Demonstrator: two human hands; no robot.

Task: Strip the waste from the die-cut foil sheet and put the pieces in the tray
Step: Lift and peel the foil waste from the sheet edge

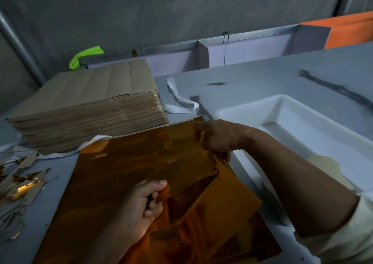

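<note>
Left hand (141, 205) and right hand (218, 138) each pinch the foil sheet (121, 163); the tray (302, 130) lies just right of the right hand.

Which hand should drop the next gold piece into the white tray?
Probably the right hand: it pinches the foil sheet at the edge beside the white tray. The left hand grips the sheet's middle, farther from it.
</note>
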